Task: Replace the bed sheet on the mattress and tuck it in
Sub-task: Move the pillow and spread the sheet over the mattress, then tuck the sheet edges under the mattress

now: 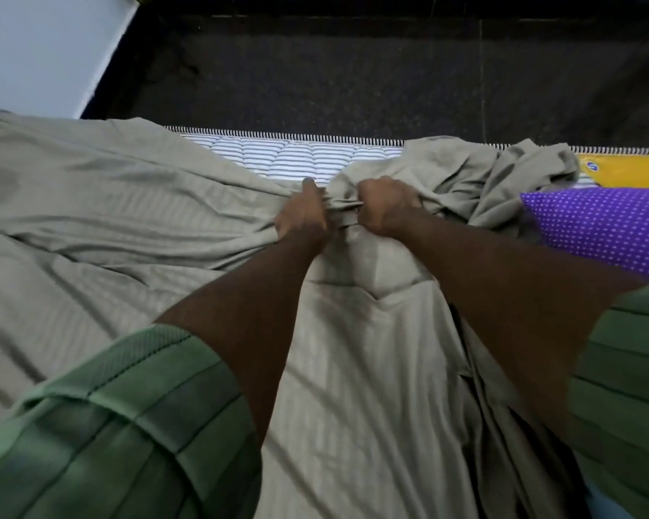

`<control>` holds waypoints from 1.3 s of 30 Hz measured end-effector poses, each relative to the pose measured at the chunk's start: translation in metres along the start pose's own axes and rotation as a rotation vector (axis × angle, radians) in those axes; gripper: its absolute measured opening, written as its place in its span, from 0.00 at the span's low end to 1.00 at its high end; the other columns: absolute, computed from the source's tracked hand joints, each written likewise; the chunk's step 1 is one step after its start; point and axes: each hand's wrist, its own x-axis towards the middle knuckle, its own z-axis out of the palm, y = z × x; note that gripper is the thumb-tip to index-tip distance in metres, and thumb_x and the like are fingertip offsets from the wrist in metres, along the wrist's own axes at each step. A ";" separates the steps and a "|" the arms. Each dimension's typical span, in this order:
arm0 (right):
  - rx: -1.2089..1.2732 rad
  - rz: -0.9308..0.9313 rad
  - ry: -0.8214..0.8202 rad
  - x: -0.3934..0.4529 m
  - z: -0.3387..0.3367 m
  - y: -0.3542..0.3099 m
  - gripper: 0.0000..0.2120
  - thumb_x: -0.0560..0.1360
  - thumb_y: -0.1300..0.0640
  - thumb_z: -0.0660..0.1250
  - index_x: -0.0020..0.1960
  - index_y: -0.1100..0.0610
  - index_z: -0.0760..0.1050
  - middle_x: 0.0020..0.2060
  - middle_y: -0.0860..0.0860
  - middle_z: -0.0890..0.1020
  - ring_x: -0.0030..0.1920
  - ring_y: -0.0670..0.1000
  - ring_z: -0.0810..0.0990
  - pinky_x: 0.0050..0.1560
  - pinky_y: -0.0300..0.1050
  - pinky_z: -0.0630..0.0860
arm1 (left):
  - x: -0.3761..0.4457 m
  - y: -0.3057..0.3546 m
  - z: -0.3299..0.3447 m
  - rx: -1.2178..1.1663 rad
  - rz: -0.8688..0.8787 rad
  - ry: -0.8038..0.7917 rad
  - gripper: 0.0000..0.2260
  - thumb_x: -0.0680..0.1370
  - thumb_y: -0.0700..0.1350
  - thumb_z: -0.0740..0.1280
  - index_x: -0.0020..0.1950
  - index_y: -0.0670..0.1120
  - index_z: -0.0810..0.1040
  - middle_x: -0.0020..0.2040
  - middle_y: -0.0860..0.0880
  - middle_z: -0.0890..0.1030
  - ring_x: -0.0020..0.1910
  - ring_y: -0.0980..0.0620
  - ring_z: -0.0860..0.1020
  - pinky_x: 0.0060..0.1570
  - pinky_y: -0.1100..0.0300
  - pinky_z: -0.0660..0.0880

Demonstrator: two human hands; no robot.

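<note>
Gripping bunched sheet point(135, 219): left hand point(303, 218), right hand point(384, 209) (fingers curled tight)

Two bare forearms reach out from the bottom of the view, each ending in a hand: the left hand point(303, 219) and the right hand point(384, 209). No rings, watch or bracelet show on either. The left sleeve point(120, 425) is green, crossed by darker green bands and thin pale lines that form a large check pattern, and it ends just past the elbow in a band of finer ribbed weave. The right sleeve point(630, 376) is the same green with long parallel ridges or pleats; it is blurred at the frame's edge, so its pattern may match the left.
</note>
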 end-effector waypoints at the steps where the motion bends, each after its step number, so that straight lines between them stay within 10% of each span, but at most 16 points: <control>1: 0.000 0.004 -0.009 0.002 -0.002 0.000 0.19 0.76 0.51 0.65 0.66 0.56 0.76 0.64 0.59 0.79 0.65 0.62 0.77 0.62 0.54 0.74 | 0.006 0.002 -0.002 0.005 -0.009 0.011 0.15 0.79 0.45 0.65 0.65 0.45 0.72 0.62 0.40 0.80 0.63 0.37 0.79 0.57 0.47 0.76; 7: 0.399 0.333 0.332 0.035 -0.043 0.001 0.18 0.78 0.54 0.62 0.66 0.58 0.75 0.61 0.62 0.81 0.63 0.64 0.79 0.59 0.54 0.77 | 0.048 0.032 -0.031 -0.127 0.178 0.036 0.25 0.77 0.43 0.67 0.74 0.48 0.65 0.66 0.41 0.78 0.67 0.38 0.75 0.61 0.48 0.72; 12: 0.583 0.435 0.304 0.052 -0.034 0.034 0.53 0.73 0.55 0.72 0.83 0.54 0.38 0.75 0.61 0.69 0.75 0.62 0.67 0.76 0.55 0.64 | 0.050 0.044 -0.039 -0.034 0.307 -0.200 0.46 0.79 0.46 0.67 0.83 0.55 0.35 0.70 0.38 0.76 0.69 0.39 0.75 0.71 0.43 0.67; 18: -0.180 -0.149 0.189 0.017 0.011 0.051 0.41 0.74 0.61 0.66 0.82 0.51 0.52 0.79 0.58 0.60 0.77 0.62 0.61 0.74 0.60 0.64 | 0.027 0.027 -0.005 0.108 0.228 -0.048 0.33 0.75 0.45 0.69 0.79 0.48 0.61 0.78 0.45 0.64 0.75 0.40 0.65 0.71 0.43 0.65; 23: 0.031 0.314 0.210 0.022 -0.008 0.076 0.30 0.76 0.57 0.69 0.75 0.60 0.64 0.73 0.61 0.68 0.73 0.63 0.69 0.71 0.57 0.67 | 0.011 0.032 0.006 0.078 0.330 0.063 0.24 0.75 0.45 0.68 0.71 0.47 0.71 0.72 0.45 0.69 0.69 0.42 0.69 0.68 0.48 0.68; 29: -0.414 -0.091 0.197 -0.022 -0.014 0.075 0.21 0.74 0.46 0.68 0.62 0.56 0.75 0.59 0.58 0.81 0.63 0.61 0.76 0.64 0.55 0.68 | -0.032 0.063 0.020 -0.175 0.291 0.003 0.12 0.77 0.46 0.65 0.60 0.52 0.79 0.60 0.47 0.80 0.60 0.44 0.78 0.60 0.51 0.76; 32: -0.575 0.097 -0.030 -0.038 -0.016 0.086 0.32 0.75 0.33 0.59 0.68 0.55 0.76 0.66 0.57 0.79 0.71 0.59 0.72 0.73 0.60 0.56 | -0.049 0.082 0.031 -0.328 0.188 -0.189 0.19 0.70 0.53 0.65 0.60 0.50 0.81 0.58 0.45 0.84 0.59 0.44 0.81 0.61 0.53 0.77; 35: -0.742 0.209 -0.180 -0.050 -0.018 0.101 0.32 0.81 0.43 0.55 0.80 0.58 0.62 0.78 0.60 0.64 0.80 0.65 0.55 0.78 0.69 0.41 | -0.060 0.093 0.041 -0.457 0.140 -0.269 0.16 0.75 0.44 0.67 0.62 0.46 0.82 0.60 0.45 0.83 0.60 0.46 0.81 0.63 0.54 0.76; 39: -0.667 0.137 -0.212 -0.069 -0.018 0.104 0.29 0.80 0.45 0.61 0.77 0.57 0.66 0.76 0.58 0.69 0.79 0.65 0.57 0.78 0.70 0.46 | -0.086 0.102 0.045 -0.537 0.079 -0.281 0.13 0.77 0.40 0.67 0.60 0.45 0.84 0.60 0.46 0.85 0.62 0.47 0.81 0.64 0.57 0.75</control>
